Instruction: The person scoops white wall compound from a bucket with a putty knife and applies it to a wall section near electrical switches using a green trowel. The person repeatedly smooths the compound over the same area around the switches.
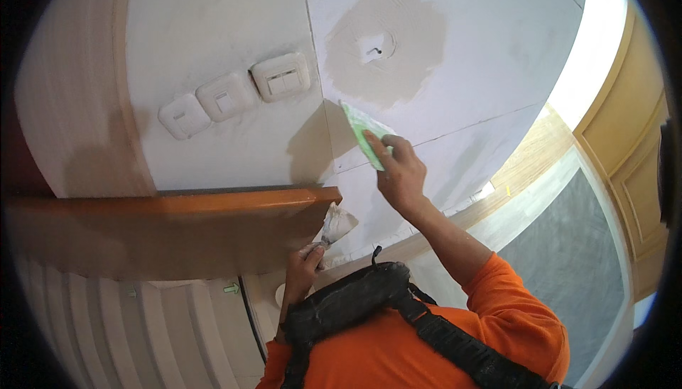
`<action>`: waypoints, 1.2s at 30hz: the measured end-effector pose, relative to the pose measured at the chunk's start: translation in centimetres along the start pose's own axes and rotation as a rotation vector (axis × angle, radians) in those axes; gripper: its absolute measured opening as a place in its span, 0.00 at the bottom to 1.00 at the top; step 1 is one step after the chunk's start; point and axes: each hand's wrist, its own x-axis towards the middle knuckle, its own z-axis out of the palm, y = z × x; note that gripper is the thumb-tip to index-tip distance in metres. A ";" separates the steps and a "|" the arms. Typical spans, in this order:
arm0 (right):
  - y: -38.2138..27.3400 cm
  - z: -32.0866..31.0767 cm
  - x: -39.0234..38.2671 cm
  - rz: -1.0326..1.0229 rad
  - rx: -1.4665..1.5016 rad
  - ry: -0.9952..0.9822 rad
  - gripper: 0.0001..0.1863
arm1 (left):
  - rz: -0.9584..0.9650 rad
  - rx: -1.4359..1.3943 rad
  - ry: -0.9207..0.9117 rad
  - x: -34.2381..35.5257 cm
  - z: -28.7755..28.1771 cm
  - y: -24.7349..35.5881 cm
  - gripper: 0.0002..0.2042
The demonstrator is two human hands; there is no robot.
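Jutting beside putty knife (pixel 341 223): wooden ledge (pixel 177 229) | left of scraper (pixel 363 135): switches (pixel 226 96)

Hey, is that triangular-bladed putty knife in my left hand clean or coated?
Coated: off-white paste clings to the triangular-bladed putty knife in your left hand, lumpy near its upper edge. I cannot tell how thick.
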 end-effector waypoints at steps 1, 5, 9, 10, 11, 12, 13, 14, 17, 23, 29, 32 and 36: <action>0.4 -0.9 0.0 0.050 -0.002 -0.002 0.33 | -0.013 -0.004 0.004 0.0 0.0 0.1 0.15; 3.4 -3.0 2.1 0.137 0.232 0.203 0.22 | -0.032 -0.061 0.008 -0.3 0.6 0.4 0.14; 4.4 -6.3 0.1 0.249 0.556 0.238 0.12 | 0.072 -0.131 0.001 -2.3 0.1 2.4 0.11; 5.0 -6.3 -1.3 0.386 0.746 0.207 0.12 | 0.100 -0.167 0.004 -2.5 0.3 2.9 0.11; 5.5 -6.1 -2.6 0.517 0.941 0.166 0.12 | 0.142 -0.165 0.008 -2.4 0.5 3.1 0.10; 5.6 -6.0 -3.5 0.649 1.136 0.118 0.13 | 0.184 -0.163 0.015 -2.2 0.5 3.3 0.09; 4.9 -5.7 -4.2 0.806 1.345 0.117 0.15 | 0.218 -0.159 0.022 -2.1 0.6 3.2 0.09; 4.1 -5.6 -5.1 0.971 1.549 0.110 0.18 | 0.208 -0.212 0.049 -2.2 0.9 3.1 0.09; 3.9 0.6 -10.3 1.165 1.992 -0.118 0.28 | 0.207 -0.360 0.116 -1.9 2.7 2.7 0.11; -4.5 0.0 -8.4 1.117 2.040 -0.569 0.28 | 0.274 -0.611 0.321 -1.9 2.8 1.6 0.16; -7.1 -0.3 -8.3 0.959 2.001 -0.853 0.31 | 0.272 -0.637 0.429 -4.8 1.8 2.9 0.10; -7.9 -0.1 -8.1 0.913 2.058 -0.907 0.31 | 0.284 -0.641 0.535 -5.3 1.4 3.1 0.09; -4.6 1.2 -7.7 0.487 1.713 -1.199 0.31 | 0.297 -0.650 0.646 -6.6 -0.6 3.7 0.08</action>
